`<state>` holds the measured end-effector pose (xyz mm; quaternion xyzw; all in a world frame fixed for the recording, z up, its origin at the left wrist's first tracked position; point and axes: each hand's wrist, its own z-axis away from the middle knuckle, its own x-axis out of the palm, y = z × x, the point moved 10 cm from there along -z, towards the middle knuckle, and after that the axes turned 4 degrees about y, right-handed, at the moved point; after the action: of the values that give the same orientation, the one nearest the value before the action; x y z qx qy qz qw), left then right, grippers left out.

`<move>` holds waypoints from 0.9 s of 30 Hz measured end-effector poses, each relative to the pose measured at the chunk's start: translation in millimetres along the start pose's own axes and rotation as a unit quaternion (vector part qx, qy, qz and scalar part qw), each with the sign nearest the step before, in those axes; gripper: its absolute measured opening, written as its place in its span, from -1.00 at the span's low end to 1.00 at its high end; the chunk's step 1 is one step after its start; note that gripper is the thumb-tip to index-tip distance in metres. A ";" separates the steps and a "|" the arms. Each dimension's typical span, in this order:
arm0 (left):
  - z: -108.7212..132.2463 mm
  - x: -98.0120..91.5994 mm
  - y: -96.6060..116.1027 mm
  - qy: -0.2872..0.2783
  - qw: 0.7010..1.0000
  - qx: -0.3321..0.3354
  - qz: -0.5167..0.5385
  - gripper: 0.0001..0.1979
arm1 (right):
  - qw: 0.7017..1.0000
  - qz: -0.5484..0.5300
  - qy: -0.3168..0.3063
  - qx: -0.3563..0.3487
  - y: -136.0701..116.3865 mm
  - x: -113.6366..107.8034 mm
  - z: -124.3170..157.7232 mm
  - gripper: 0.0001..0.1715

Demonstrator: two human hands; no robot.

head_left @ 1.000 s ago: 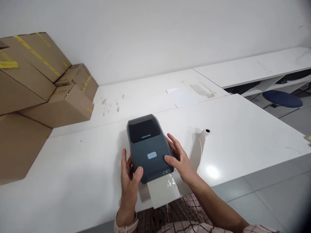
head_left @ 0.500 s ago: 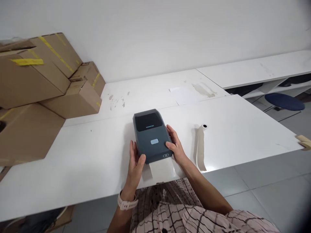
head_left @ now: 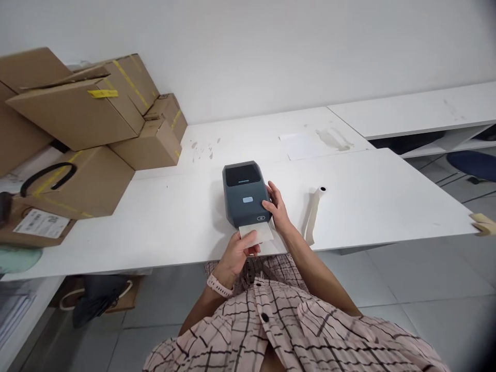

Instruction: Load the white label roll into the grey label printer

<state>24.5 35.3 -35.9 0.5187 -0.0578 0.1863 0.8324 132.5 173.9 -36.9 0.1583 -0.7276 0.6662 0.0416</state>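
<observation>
A dark blue-grey label printer with a black window and a pale button rests on the white table. From its front slot comes a strip of white label paper. My left hand pinches that paper, thumb on top and fingers beneath, just below the printer. On the printer's right side is my right hand, its thumb over the top edge and its fingers along the wall. A small paper roll lies to the right with a length of its strip unrolled toward the table's front edge.
Cardboard boxes with yellow tape are piled at the left against the wall. A white sheet lies on the table behind the printer. At the far right stand a blue stool and open shelving. Dark bags lie under the table.
My left hand has left the printer's left side and now grips the paper at its front. My right hand stays on the right side. The view has shifted, showing more of the left.
</observation>
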 end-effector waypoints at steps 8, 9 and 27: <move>2.7 -15.7 -5.3 -0.011 0.996 0.036 -0.085 -0.44 | 0.929 0.297 -0.002 -0.222 -82.7 16.3 26.8 -0.44; 2.3 -20.4 -4.2 -0.017 0.994 0.035 -0.097 -0.44 | 0.896 0.344 -0.030 -0.278 -97.4 28.3 35.1 -0.48; -12.3 -50.5 53.6 0.123 0.949 0.221 -0.186 -0.22 | 0.976 0.200 0.057 -0.062 -42.0 -2.9 67.4 -0.34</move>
<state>-43.2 54.6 -11.0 0.6642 0.1856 0.0983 0.7174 157.4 105.6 -4.9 -0.0321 -0.7810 0.6223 -0.0413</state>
